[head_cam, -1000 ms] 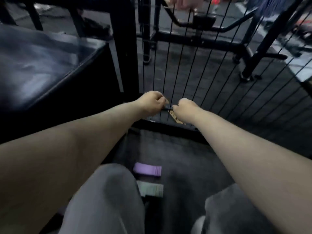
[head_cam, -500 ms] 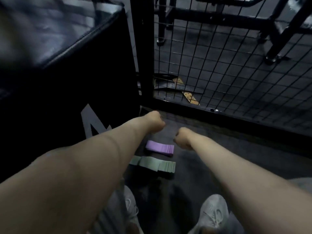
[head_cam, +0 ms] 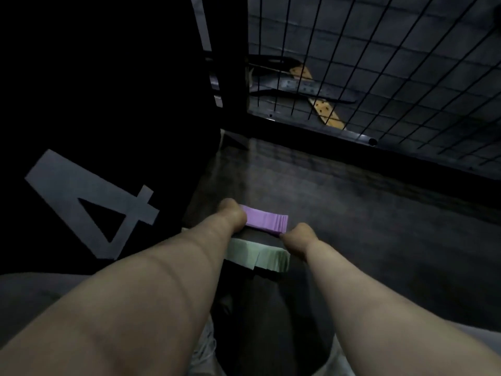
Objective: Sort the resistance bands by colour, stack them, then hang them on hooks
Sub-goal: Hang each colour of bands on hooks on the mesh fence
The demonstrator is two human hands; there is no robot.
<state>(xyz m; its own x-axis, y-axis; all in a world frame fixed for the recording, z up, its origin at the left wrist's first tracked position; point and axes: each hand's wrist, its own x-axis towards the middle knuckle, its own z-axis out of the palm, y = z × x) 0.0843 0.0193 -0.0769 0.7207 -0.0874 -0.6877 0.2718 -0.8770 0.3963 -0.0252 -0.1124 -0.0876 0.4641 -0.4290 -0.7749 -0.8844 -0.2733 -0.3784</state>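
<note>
While one purple stack point(head_cam: 267, 221) and one green stack point(head_cam: 257, 255) of bands lie on a dark floor point(head_cam: 352, 213), two hands are held at the purple one.

One black box point(head_cam: 108, 104) marked with a big 4 is seen on the left, and one wire mesh panel point(head_cam: 379, 63) at the back. Both stacks are laid flat, long sides running left to right, the green one nearer. The left hand point(head_cam: 231, 215) is placed at the purple stack's left end, the right hand point(head_cam: 299, 240) at its right near corner; the fingers are hidden, so neither grip can be told.
</note>
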